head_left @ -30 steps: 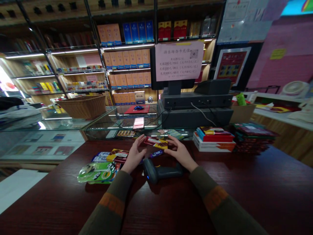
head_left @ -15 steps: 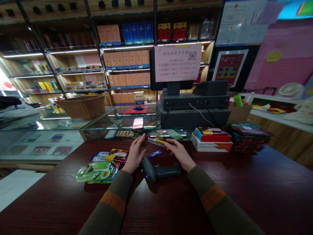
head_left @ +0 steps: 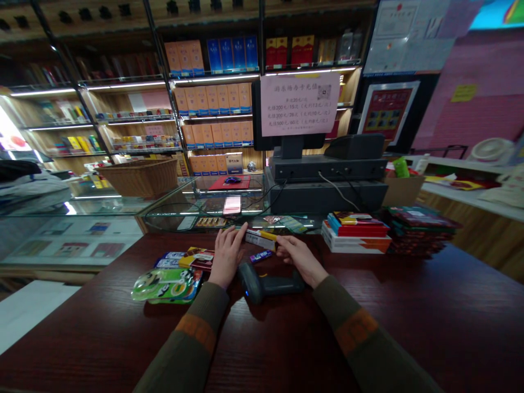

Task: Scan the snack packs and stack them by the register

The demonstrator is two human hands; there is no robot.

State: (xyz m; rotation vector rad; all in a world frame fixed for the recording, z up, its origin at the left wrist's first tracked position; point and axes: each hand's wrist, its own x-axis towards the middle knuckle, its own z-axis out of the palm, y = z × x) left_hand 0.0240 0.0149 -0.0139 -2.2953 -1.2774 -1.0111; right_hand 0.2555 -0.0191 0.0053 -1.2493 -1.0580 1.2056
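Observation:
Between my two hands a flat yellow-and-brown package (head_left: pixel 262 238) is held up on edge, its pale printed side facing me. My right hand (head_left: pixel 301 257) pinches its yellow end between thumb and fingers. At the other end, my left hand (head_left: pixel 227 255) has its fingers against the package, partly hiding that end. Below lies a small purple packet (head_left: pixel 261 256). Nearer to me, a dark barcode scanner (head_left: pixel 270 286) rests on the table between my wrists. Beside my left hand are another yellow-and-brown package (head_left: pixel 197 257), blue-purple packets (head_left: pixel 168 260) and green panda-print blister packs (head_left: pixel 167 285).
Stacked boxes (head_left: pixel 356 234) stand to the right, next to a pile of dark packages (head_left: pixel 423 229). A glass counter (head_left: pixel 196 196) with cables and a phone (head_left: pixel 232 204) borders the table's far side. Behind it are a monitor with a paper sign (head_left: pixel 301 106) and a wicker basket (head_left: pixel 141 177).
The package has tilted so that its printed side shows more. My left hand's fingers have turned further over its left end, and my right fingers have closed on the yellow end.

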